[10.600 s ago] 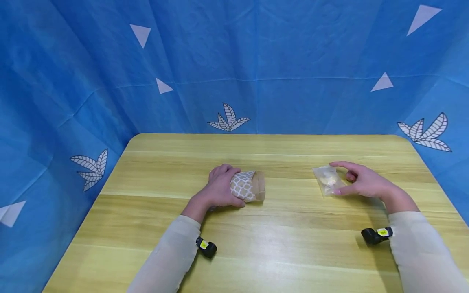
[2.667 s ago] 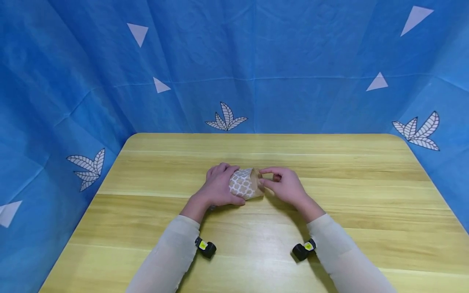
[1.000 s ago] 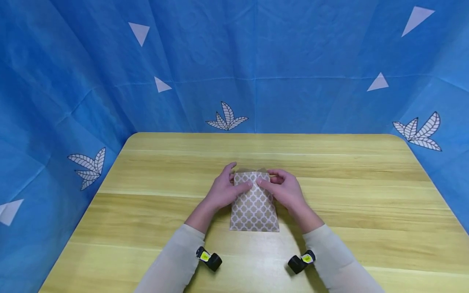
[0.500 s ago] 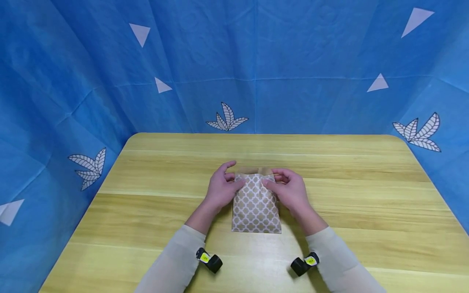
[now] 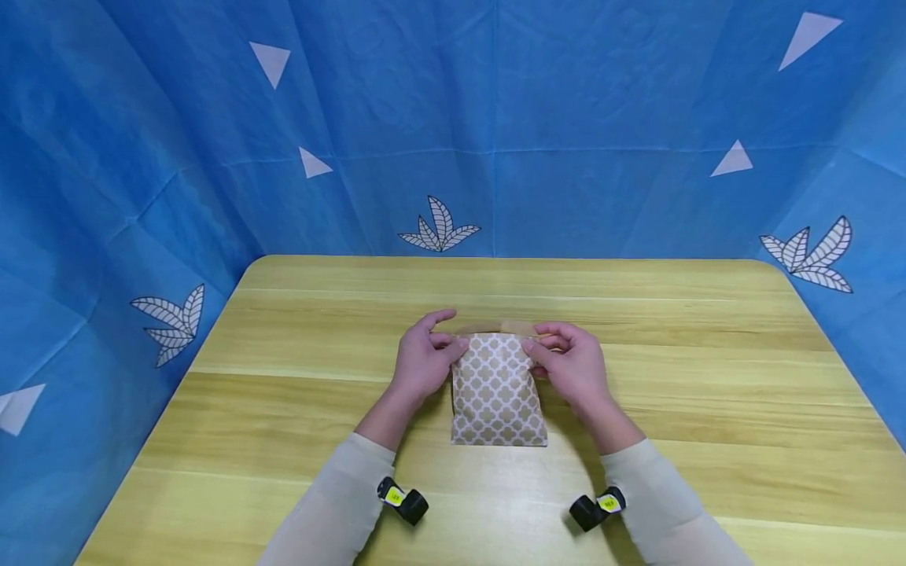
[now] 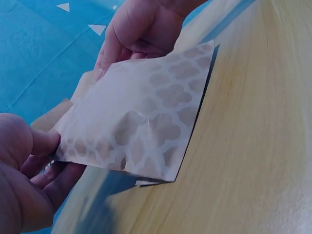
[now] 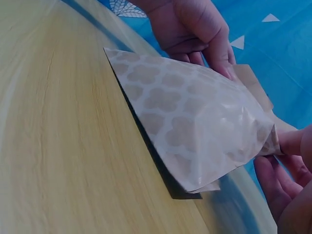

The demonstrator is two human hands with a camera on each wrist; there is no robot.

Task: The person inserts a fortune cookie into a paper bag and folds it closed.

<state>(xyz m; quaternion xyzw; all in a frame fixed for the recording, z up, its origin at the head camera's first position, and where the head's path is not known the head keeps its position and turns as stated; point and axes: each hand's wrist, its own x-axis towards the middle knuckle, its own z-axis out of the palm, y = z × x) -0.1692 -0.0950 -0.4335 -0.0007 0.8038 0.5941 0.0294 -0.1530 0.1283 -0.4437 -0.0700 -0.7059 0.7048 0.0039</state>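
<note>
Patterned paper pouch [image 5: 499, 389] lay at the middle of the wooden table [image 5: 708, 409], its top raised. Left hand [image 5: 423, 363] and right hand [image 5: 572, 366] each pinched an upper corner. The plain flap [image 5: 504, 325] stood unfolded, so sealing apparently remained. Bare tabletop surrounded it, edges well away.

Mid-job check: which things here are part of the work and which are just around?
In the work:
patterned paper bag, top corners pinched by both hands
left hand
right hand

Just around:
wooden table
blue backdrop cloth
</note>
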